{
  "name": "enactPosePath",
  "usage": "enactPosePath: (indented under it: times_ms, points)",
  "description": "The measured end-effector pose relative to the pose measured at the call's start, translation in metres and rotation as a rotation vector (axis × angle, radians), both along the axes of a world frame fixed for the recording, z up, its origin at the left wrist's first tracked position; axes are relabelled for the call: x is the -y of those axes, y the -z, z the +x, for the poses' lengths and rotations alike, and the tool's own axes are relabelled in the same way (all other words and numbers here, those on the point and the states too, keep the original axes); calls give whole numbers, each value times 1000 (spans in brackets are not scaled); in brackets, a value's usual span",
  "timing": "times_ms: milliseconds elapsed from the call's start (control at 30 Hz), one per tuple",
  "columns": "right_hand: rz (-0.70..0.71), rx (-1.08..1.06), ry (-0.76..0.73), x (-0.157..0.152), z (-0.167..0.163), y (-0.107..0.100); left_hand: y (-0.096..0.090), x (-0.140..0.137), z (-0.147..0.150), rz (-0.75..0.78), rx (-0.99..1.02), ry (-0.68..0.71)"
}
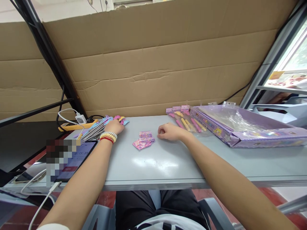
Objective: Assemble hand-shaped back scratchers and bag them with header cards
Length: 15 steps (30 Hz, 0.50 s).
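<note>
Grey tabletop [168, 166] carries everything here, with corrugated cardboard standing as a wall behind it. The left hand [114, 127] rests on a loose bundle of telescopic hand-shaped pointers [100, 127], its fingers curled down over the metal rods near the pastel foam hands; whether they actually grip a rod I cannot tell. The right hand [169, 131] lies on the table as a loose fist, fingers curled under and holding nothing that shows, just beside a small heap of pink header cards [143, 142]. Behind that hand lie the bagged pointers [185, 119], touching the edge of a purple display box [240, 127] with crumpled clear film inside. The risks, as I judge them: the rods lie close to the far left table edge and over a white charger cable [72, 116], so a careless pull could roll several off or snag the cable; the cards are light and fanned, so a sweep of the right wrist would scatter them. Counts: two hands, one box, one tablet [76, 159] at the near left, three bagged pointers by their headers, roughly six cards, and perhaps ten loose pointers, too tangled to count surely.
</note>
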State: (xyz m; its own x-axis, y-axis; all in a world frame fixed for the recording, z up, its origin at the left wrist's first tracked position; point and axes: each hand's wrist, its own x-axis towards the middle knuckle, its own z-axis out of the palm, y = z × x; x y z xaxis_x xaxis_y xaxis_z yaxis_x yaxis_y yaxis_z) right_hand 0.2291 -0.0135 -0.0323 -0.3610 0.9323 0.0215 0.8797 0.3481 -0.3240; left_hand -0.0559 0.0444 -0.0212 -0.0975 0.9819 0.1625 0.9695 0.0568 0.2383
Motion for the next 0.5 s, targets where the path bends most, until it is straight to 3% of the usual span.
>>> enactPosePath:
  times_ms: [100,267,500]
  points:
    - [3,5,-6,0,1,0,3,-1,-2,-88,-52,-43]
    - [-3,4,-10,0,0,0,6,-1,7,-72,-104,-3]
    - [170,-192,-69,8,-4,-6,1,12,28,110,59,359]
